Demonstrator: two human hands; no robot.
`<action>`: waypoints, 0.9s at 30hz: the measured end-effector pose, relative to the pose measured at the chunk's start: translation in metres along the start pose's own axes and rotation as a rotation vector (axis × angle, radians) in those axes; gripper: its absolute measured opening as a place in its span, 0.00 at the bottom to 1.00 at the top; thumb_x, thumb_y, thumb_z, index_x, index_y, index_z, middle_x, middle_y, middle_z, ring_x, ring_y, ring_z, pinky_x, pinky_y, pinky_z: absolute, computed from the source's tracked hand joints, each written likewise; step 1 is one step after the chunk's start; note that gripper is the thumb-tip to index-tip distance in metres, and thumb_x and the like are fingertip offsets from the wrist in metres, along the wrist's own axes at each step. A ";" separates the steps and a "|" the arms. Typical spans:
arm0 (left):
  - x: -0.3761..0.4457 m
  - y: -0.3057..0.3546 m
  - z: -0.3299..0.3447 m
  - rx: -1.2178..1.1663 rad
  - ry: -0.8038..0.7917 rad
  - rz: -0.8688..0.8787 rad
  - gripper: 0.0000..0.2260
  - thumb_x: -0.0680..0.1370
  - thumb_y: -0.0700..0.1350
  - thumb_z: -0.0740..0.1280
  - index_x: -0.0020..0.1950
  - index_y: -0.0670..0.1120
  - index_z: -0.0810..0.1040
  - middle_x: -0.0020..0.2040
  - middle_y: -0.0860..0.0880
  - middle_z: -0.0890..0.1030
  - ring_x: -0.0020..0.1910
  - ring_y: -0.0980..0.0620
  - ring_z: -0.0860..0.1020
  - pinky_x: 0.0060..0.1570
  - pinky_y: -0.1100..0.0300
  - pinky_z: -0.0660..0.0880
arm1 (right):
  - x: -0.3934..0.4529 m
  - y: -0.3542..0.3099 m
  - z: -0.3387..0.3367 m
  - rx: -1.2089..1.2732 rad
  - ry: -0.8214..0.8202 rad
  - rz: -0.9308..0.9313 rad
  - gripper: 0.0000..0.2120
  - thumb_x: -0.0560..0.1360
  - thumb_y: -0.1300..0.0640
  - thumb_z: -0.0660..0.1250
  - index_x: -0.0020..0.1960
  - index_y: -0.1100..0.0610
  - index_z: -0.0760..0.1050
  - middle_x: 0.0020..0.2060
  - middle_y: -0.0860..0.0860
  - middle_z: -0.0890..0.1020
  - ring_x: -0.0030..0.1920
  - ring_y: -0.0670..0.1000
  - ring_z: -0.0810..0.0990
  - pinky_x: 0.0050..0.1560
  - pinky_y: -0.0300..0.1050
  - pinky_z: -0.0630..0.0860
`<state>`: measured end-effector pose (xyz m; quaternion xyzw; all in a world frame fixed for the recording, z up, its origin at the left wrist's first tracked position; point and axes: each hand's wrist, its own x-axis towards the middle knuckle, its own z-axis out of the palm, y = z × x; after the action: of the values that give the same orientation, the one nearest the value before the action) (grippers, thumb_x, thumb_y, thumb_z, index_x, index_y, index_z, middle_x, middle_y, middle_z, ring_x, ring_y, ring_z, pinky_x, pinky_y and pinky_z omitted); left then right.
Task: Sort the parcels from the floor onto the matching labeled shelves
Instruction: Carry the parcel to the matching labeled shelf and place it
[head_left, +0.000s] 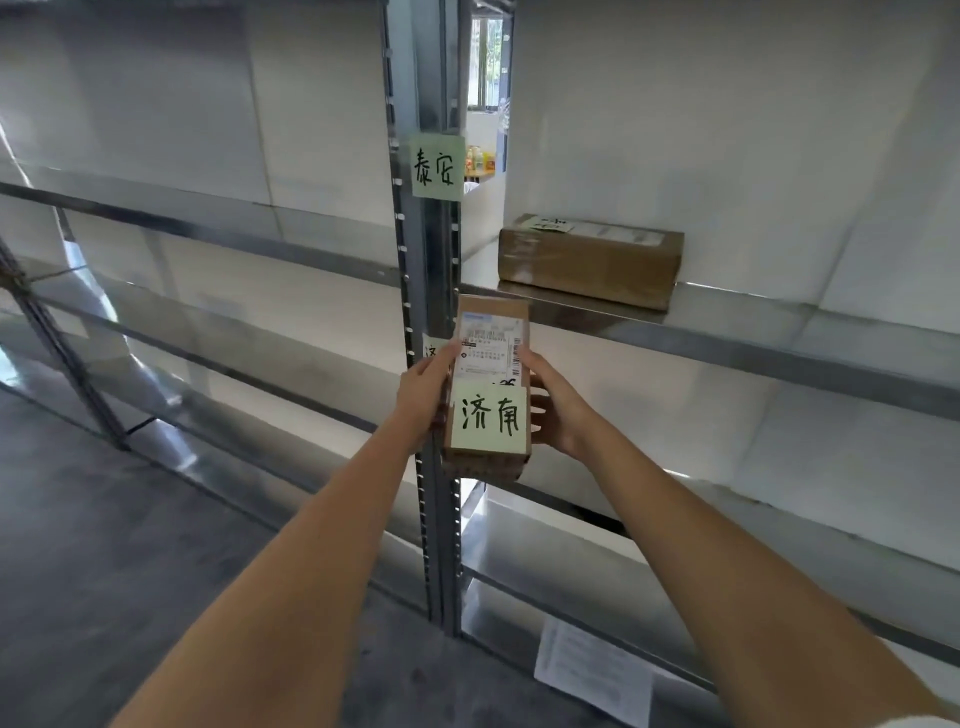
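Note:
I hold a small brown cardboard parcel (488, 384) in front of the shelving upright, between both hands. It carries a white shipping label and a pale green note reading 济南. My left hand (423, 397) grips its left side and my right hand (553, 402) grips its right side. On the upright (434, 260) a green note (438, 167) reads 泰安. A second note (430, 351) lower on the post is mostly hidden behind my left hand. A larger brown parcel (589, 260) with a small note on top lies on the right-hand shelf (753, 332) above.
Metal racks stand left (208, 234) and right of the post, with several bare tiers. A white sheet of paper (592, 675) lies on the lowest right tier. Grey floor (104, 545) spreads at lower left. A gap behind the post shows a room with bottles.

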<state>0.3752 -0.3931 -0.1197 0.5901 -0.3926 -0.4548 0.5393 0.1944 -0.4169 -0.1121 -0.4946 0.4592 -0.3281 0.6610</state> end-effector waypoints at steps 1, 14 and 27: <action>0.005 -0.003 0.002 -0.007 -0.007 -0.006 0.23 0.77 0.62 0.65 0.57 0.43 0.79 0.48 0.43 0.86 0.42 0.46 0.86 0.38 0.57 0.80 | 0.005 0.002 -0.003 0.001 0.003 0.007 0.26 0.79 0.33 0.62 0.58 0.55 0.78 0.47 0.55 0.82 0.50 0.56 0.81 0.46 0.48 0.78; 0.088 -0.048 0.020 -0.028 -0.114 -0.073 0.22 0.78 0.59 0.66 0.58 0.41 0.79 0.50 0.40 0.86 0.46 0.43 0.86 0.43 0.53 0.83 | 0.072 0.038 -0.028 0.108 0.092 0.122 0.25 0.77 0.33 0.66 0.57 0.55 0.77 0.45 0.54 0.82 0.48 0.53 0.80 0.48 0.48 0.77; 0.157 -0.111 0.036 0.011 -0.261 -0.230 0.18 0.78 0.58 0.67 0.53 0.44 0.81 0.48 0.43 0.86 0.49 0.42 0.85 0.54 0.47 0.81 | 0.127 0.086 -0.038 0.211 0.290 0.257 0.24 0.77 0.36 0.67 0.59 0.56 0.77 0.46 0.56 0.82 0.44 0.54 0.79 0.43 0.45 0.76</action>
<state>0.3817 -0.5409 -0.2477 0.5700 -0.3918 -0.5840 0.4249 0.2031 -0.5177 -0.2330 -0.3077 0.5716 -0.3553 0.6726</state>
